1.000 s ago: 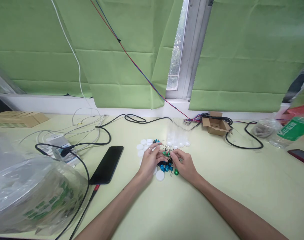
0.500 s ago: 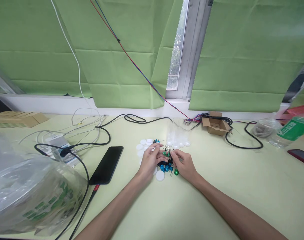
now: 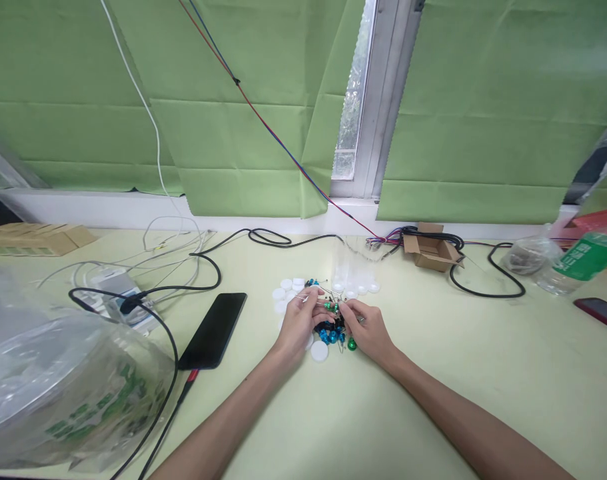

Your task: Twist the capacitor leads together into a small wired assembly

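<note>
My left hand [image 3: 299,325] is closed, thumb against fingers, on small shiny green parts [image 3: 329,306] with thin metal wire legs, possibly capacitors. My right hand [image 3: 372,328] pinches at the right end of these same parts; its fingertips partly cover what it grips. Beneath and between both hands lies a pile of small blue parts [image 3: 332,336] mixed with black pieces and wires. A loose green part [image 3: 352,343] rests beside my right hand. Round white caps [image 3: 320,351] lie left of and in front of the pile, some hidden by my left hand.
Clear plastic tubes [image 3: 354,268] lie behind the pile. A black phone [image 3: 214,331] and a bulky plastic bag [image 3: 78,393] are at left, with cables and a white device. An open cardboard box [image 3: 432,257], a bottle [image 3: 583,260] and a dark red phone [image 3: 600,317] stand or lie right.
Very little differs. The green parts between my fingers have shifted slightly; both hands keep their place and grip.
</note>
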A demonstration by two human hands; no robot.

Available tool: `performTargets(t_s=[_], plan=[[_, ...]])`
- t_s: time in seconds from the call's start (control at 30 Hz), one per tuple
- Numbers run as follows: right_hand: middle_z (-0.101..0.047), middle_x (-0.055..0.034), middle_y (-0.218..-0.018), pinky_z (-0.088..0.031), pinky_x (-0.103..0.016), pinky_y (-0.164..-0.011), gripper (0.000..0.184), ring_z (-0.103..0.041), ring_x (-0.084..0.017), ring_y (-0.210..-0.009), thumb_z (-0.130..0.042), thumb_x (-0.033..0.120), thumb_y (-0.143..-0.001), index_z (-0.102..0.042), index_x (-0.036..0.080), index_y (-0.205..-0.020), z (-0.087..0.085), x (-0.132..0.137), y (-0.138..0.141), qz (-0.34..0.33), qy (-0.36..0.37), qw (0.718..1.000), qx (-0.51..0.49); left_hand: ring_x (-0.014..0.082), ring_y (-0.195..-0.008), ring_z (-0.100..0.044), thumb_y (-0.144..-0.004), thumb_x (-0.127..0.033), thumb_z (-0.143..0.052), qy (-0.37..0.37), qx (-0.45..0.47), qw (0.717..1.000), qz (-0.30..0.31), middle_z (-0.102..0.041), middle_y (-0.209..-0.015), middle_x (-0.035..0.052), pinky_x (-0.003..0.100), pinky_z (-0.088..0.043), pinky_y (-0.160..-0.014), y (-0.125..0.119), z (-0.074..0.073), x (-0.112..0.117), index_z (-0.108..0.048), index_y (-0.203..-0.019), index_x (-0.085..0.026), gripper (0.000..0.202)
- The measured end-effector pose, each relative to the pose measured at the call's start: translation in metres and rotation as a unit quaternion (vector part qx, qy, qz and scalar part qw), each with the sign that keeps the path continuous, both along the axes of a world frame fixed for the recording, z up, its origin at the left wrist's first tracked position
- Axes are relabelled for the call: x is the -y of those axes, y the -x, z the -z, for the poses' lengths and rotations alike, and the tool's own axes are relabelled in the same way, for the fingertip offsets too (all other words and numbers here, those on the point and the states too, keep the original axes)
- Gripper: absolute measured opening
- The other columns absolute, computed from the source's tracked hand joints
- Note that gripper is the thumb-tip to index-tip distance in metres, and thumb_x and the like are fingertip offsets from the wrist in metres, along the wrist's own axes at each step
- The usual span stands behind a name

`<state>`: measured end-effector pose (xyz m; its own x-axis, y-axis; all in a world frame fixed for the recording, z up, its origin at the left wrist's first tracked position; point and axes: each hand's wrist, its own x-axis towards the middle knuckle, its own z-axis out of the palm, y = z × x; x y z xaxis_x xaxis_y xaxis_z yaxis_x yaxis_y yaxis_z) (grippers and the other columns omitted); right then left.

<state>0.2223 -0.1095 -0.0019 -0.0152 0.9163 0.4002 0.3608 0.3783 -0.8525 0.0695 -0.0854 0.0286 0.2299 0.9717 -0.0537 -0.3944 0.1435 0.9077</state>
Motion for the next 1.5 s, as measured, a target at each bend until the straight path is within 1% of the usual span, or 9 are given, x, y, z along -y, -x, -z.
performTargets(t_s=[0.1,0.2,0.33,0.47,0.73,1.03,1.17,1.33,1.5], plan=[[-0.052,0.0037,-0.054,-0.038,-0.025,-0.050,0.029,-0.047,-0.012,-0.048,-0.049,0.044,-0.093,-0.060,0.018,-0.085,0.0012,-0.0001,-0.0001,0.000,0.000,1.000,0.002,0.0124,-0.059,-0.065,-0.084,-0.041,-0.064,0.001,-0.002,1.000,0.001,-0.066,-0.071,0.0041,0.023,-0.054,-0.063,0.0003,0.0006,-0.0003,-0.057,-0.091,-0.015,0.028],[-0.050,0.0063,-0.051,-0.039,-0.025,-0.053,0.023,-0.047,-0.012,-0.048,-0.052,0.041,-0.092,-0.056,0.019,-0.093,0.0009,0.0010,-0.0004,-0.003,-0.012,1.000,0.006,0.0123,-0.059,-0.065,-0.083,-0.042,-0.065,0.001,0.002,1.000,0.001,-0.066,-0.071,0.0036,0.023,-0.054,-0.064,0.0005,0.0020,-0.0009,-0.057,-0.091,-0.015,0.029],[-0.050,0.0076,-0.052,-0.040,-0.025,-0.055,0.020,-0.048,-0.012,-0.049,-0.053,0.038,-0.091,-0.051,0.019,-0.098,-0.0003,0.0027,-0.0013,-0.013,-0.025,1.000,0.009,0.0118,-0.058,-0.064,-0.082,-0.043,-0.067,0.000,0.006,1.000,-0.004,-0.066,-0.072,0.0030,0.023,-0.054,-0.063,0.0005,0.0034,-0.0019,-0.058,-0.091,-0.015,0.030],[-0.051,0.0072,-0.052,-0.042,-0.026,-0.056,0.018,-0.050,-0.013,-0.049,-0.051,0.037,-0.092,-0.051,0.020,-0.097,0.0004,0.0027,-0.0020,-0.022,-0.021,0.999,0.010,0.0121,-0.058,-0.064,-0.082,-0.042,-0.066,0.003,0.004,1.000,0.000,-0.066,-0.071,0.0035,0.023,-0.054,-0.063,0.0003,0.0034,-0.0021,-0.058,-0.091,-0.015,0.030],[-0.051,0.0060,-0.051,-0.042,-0.026,-0.054,0.022,-0.050,-0.012,-0.047,-0.048,0.040,-0.094,-0.054,0.019,-0.093,0.0041,0.0003,-0.0019,-0.022,-0.007,1.000,0.009,0.0119,-0.056,-0.064,-0.080,-0.043,-0.068,0.003,0.008,1.000,-0.002,-0.066,-0.071,0.0030,0.023,-0.054,-0.061,0.0001,0.0033,-0.0016,-0.058,-0.090,-0.015,0.031],[-0.050,0.0038,-0.053,-0.042,-0.026,-0.053,0.033,-0.049,-0.013,-0.048,-0.045,0.046,-0.095,-0.055,0.020,-0.078,0.0006,0.0008,-0.0013,-0.023,0.003,1.000,-0.001,0.0131,-0.057,-0.065,-0.079,-0.045,-0.069,0.002,0.002,1.000,0.011,-0.067,-0.067,0.0047,0.023,-0.054,-0.061,0.0001,0.0044,-0.0019,-0.058,-0.086,-0.015,0.032],[-0.049,0.0039,-0.050,-0.042,-0.026,-0.053,0.038,-0.048,-0.012,-0.047,-0.043,0.047,-0.096,-0.053,0.020,-0.071,0.0003,0.0003,-0.0009,-0.022,0.005,1.000,-0.005,0.0136,-0.057,-0.065,-0.076,-0.044,-0.071,0.005,0.006,1.000,0.008,-0.067,-0.066,0.0045,0.024,-0.055,-0.060,-0.0003,0.0038,-0.0017,-0.058,-0.084,-0.015,0.033],[-0.050,0.0033,-0.049,-0.041,-0.025,-0.054,0.043,-0.048,-0.012,-0.047,-0.043,0.046,-0.096,-0.048,0.021,-0.061,0.0004,-0.0007,-0.0006,-0.014,0.000,1.000,0.000,0.0132,-0.057,-0.065,-0.078,-0.044,-0.070,0.004,0.005,1.000,0.010,-0.067,-0.068,0.0042,0.023,-0.054,-0.060,-0.0003,0.0033,-0.0010,-0.058,-0.085,-0.015,0.032],[-0.050,0.0028,-0.048,-0.040,-0.025,-0.053,0.047,-0.048,-0.012,-0.046,-0.042,0.045,-0.097,-0.046,0.021,-0.057,0.0012,-0.0016,-0.0006,-0.010,0.003,1.000,0.004,0.0134,-0.057,-0.065,-0.079,-0.043,-0.069,0.005,0.002,1.000,0.010,-0.066,-0.068,0.0042,0.024,-0.054,-0.060,-0.0006,0.0046,-0.0015,-0.057,-0.085,-0.015,0.031]])
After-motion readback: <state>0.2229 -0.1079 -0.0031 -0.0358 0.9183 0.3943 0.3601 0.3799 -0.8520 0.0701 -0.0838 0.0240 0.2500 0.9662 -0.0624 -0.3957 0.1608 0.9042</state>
